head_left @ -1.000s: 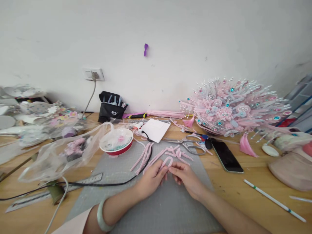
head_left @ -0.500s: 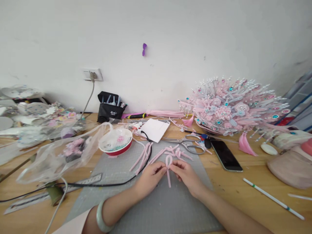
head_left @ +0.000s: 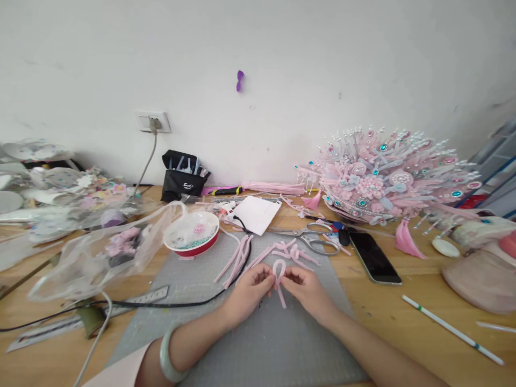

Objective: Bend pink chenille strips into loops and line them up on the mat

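Between my fingertips a pink fuzzy pipe cleaner is bent into an upright loop, one tail hanging down toward me. My left hand pinches the loop's left side. Opposite it, my right hand pinches the right side, fingers curled. Both hands are just above a grey cutting mat. Behind them lie bent pink pipe cleaner pieces, and to the left a bundle of pink strips. Silver scissors rest beyond my right hand.
A red-rimmed bowl of beads stands left, beside a clear plastic bag. A black cable crosses the mat's left side near a metal ruler. At right are a phone, a white-green stick and a large pink beaded headpiece.
The loop has become a little wider and lower, and its tail has swung slightly to the right. Both hands keep their pinch in nearly the same place.
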Tool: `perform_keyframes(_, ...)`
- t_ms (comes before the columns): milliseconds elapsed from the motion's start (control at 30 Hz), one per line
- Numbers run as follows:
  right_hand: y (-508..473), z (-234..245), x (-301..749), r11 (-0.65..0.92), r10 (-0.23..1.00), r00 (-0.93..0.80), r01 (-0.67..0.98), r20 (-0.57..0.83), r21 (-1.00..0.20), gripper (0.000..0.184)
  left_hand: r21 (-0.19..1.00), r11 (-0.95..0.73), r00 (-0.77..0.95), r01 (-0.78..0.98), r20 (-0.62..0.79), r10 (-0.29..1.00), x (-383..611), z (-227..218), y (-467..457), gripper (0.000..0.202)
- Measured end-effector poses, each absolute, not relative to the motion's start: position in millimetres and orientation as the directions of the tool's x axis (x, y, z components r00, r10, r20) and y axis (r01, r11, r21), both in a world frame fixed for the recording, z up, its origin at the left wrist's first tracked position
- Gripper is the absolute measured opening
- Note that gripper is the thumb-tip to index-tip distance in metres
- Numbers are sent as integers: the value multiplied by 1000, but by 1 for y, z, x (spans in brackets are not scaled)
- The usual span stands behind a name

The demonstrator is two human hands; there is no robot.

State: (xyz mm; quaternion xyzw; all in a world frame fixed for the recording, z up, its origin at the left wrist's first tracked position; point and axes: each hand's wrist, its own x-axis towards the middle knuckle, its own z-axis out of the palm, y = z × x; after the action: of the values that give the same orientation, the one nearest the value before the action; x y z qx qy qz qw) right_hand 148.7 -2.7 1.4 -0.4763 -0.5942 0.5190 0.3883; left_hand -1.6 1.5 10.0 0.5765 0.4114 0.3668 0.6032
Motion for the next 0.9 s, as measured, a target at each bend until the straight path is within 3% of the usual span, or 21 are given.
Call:
perform_keyframes(467, -4, -1, 147, -155, 956, -237, 105, -176, -982, 27, 997, 69, 397, 29, -74, 915, -1, 4, 3, 26)
perform_keyframes(900, -8, 3, 145, -220, 939, -269, 0, -212, -975, 26, 992, 124, 418, -9, -109, 902, -2, 4, 3, 30)
